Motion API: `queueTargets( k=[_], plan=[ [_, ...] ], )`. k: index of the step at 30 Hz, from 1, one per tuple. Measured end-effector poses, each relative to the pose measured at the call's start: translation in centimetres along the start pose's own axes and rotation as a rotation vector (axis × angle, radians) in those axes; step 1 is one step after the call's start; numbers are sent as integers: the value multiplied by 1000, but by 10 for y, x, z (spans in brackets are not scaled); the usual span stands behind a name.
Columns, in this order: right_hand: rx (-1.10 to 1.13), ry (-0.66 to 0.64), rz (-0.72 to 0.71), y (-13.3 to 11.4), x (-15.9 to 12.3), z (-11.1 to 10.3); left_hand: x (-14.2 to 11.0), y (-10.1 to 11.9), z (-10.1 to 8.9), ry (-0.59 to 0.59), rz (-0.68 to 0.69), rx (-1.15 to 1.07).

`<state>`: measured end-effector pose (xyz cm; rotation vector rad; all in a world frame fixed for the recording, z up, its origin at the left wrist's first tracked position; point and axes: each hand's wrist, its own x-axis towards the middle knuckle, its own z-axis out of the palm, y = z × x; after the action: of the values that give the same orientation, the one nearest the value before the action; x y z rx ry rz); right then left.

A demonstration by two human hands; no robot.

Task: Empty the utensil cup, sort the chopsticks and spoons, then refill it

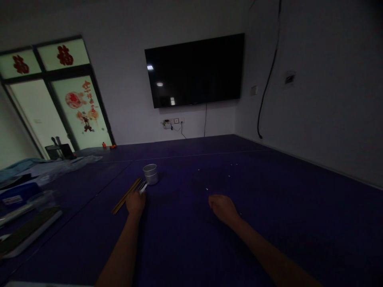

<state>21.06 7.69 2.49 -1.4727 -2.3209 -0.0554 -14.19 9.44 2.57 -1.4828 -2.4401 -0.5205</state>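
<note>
Nearest: my bare forearms reach in over a dark blue-purple flat tabletop (179, 243). Near left, a long slab with a dark greenish top and pale base (31, 231) lies on it. My right hand (223, 207) is low over or on the table, cannot tell which; fingers together, curled in, and whether they pinch anything is too dark to see. Tiny white bits (206, 189) lie scattered ahead of it, the closest just beyond my knuckles.

My left hand (136, 202) is at a slim white-and-dark item (144, 188), material unclear, its white end sticking out past my fingers; cannot tell if they're clamped on it or just resting there. Long yellow-brown narrow sticks (122, 202) lie slantwise at that hand's left. A grey metal cylindrical cup (150, 175) stands upright just beyond it, next to the white end.

Off left: blue plastic box with a white label (22, 195), clear plastic container (44, 199) beside it, crumpled clear plastic sheeting (68, 167) farther back. Then a black holder with upright handles (60, 150) and small orange objects (104, 145) by the far edge. Farthest: glass door with red Chinese characters (80, 99), wide black flat TV (196, 71) on the pale wall.
</note>
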Motion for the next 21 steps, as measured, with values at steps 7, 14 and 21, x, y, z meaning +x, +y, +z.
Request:
queueTargets(
  k=[7, 14, 21],
  plan=[
    [-15, 27, 5, 8, 0, -5, 9, -37, -11, 157, -169, 16],
    [-11, 25, -2, 7, -1, -7, 11, -67, -17, -76, -411, -132],
    [-1, 0, -1, 6, -1, -7, 16, -61, -19, -161, -396, -138]
  ],
)
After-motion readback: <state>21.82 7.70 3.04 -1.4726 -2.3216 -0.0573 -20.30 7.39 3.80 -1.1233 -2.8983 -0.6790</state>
